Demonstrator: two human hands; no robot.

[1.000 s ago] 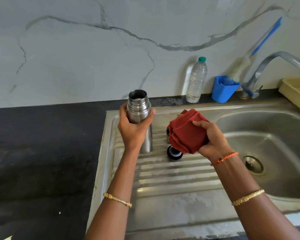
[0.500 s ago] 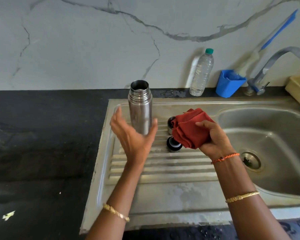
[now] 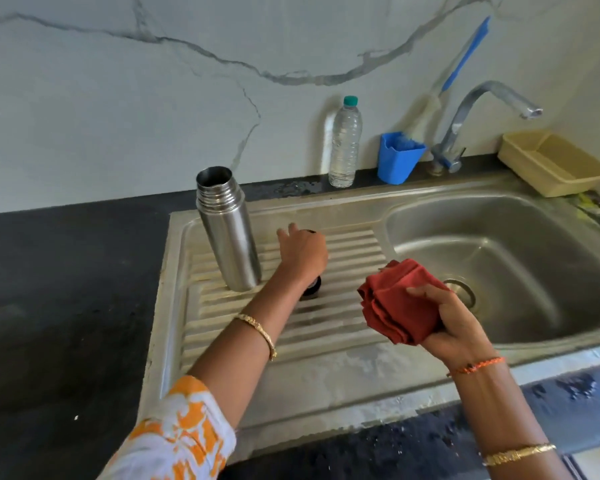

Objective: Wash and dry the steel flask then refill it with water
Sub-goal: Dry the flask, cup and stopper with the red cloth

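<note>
The steel flask [image 3: 227, 230] stands upright and uncapped at the back left of the ribbed drainboard [image 3: 329, 344], with no hand on it. Just right of it, my left hand [image 3: 302, 252] reaches down over the flask's lids. A black stopper [image 3: 312, 287] shows under my wrist, and a dark rim of a second lid [image 3: 310, 232] peeks out past my fingers. Whether my fingers hold that lid is hidden. My right hand [image 3: 454, 323] grips a bunched red cloth [image 3: 394, 303] above the drainboard's right edge.
The sink basin [image 3: 499, 258] with its drain lies to the right, under the tap [image 3: 478, 105]. A plastic water bottle [image 3: 345, 143], a blue cup [image 3: 397, 161] holding a brush and a yellow tray [image 3: 551, 164] line the back. Black countertop [image 3: 66, 306] extends left.
My left hand let go of the flask, left it standing on the drainboard, and moved right over the lids. My right hand with the cloth moved right and nearer to me.
</note>
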